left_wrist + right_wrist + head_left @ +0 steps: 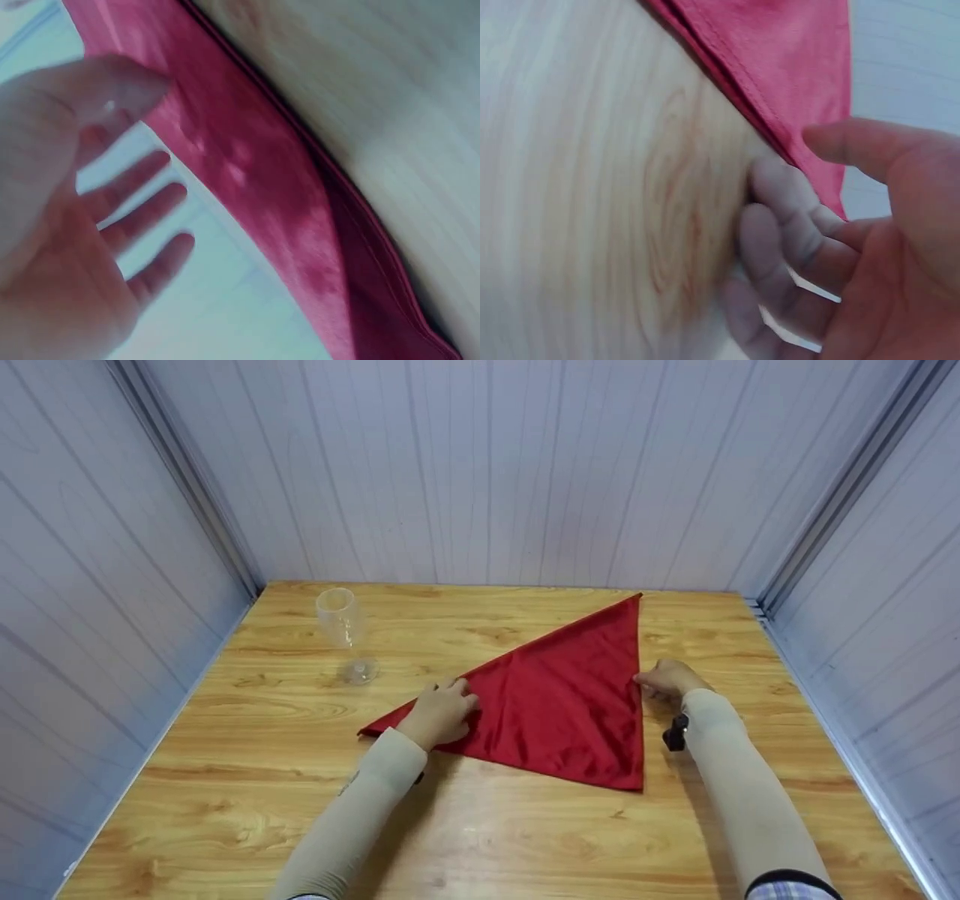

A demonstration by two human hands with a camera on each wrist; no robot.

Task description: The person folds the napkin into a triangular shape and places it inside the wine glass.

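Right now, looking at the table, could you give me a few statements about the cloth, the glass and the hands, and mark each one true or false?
1. The red cloth lies folded into a triangle on the wooden table. True.
2. The clear glass stands on top of the cloth. False: it stands on bare wood, apart from the cloth, to its left.
3. The left hand rests on the cloth near its left corner. True.
4. The right hand holds the glass. False: it is at the cloth's right edge, far from the glass.
5. The cloth is blue. False: it is red.
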